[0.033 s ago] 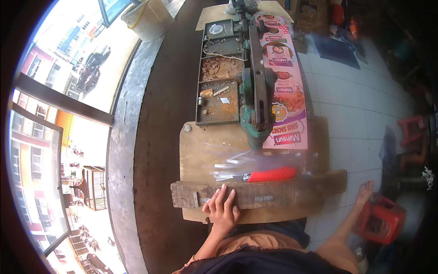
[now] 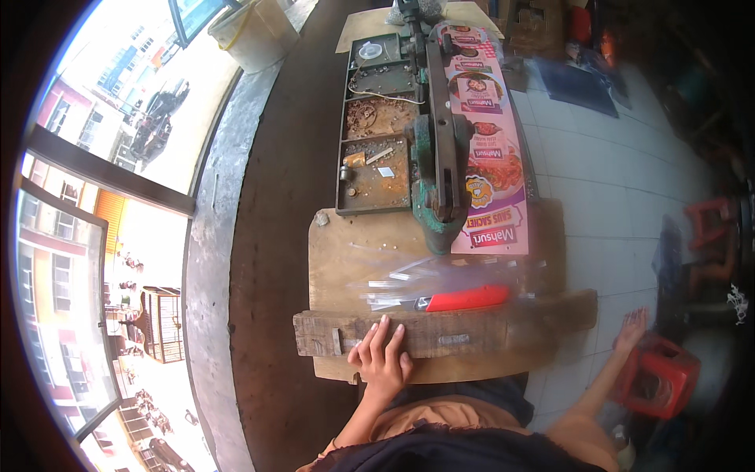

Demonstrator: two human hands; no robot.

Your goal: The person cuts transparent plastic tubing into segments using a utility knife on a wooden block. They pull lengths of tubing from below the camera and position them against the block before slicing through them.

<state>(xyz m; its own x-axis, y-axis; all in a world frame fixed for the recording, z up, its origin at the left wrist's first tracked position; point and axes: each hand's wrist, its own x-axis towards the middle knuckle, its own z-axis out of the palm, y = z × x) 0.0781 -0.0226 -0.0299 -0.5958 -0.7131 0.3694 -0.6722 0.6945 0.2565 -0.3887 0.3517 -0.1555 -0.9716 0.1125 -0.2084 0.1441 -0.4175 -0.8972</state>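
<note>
Hands: left (image 2: 383,359) flat on wood beam (image 2: 440,332), nr red knife (image 2: 464,299).

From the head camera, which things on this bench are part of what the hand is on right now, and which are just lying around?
In hand:
left hand, resting on the wooden beam
red-handled knife and clear plastic strips just beyond the beam

Lying about:
green press
metal parts tray
printed pink sheet
bucket
red stool

The right hand is not in view.

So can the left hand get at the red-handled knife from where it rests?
Probably yes. The left hand rests on the wooden beam, and the red-handled knife lies just beyond it on the board, with nothing between them.
</note>
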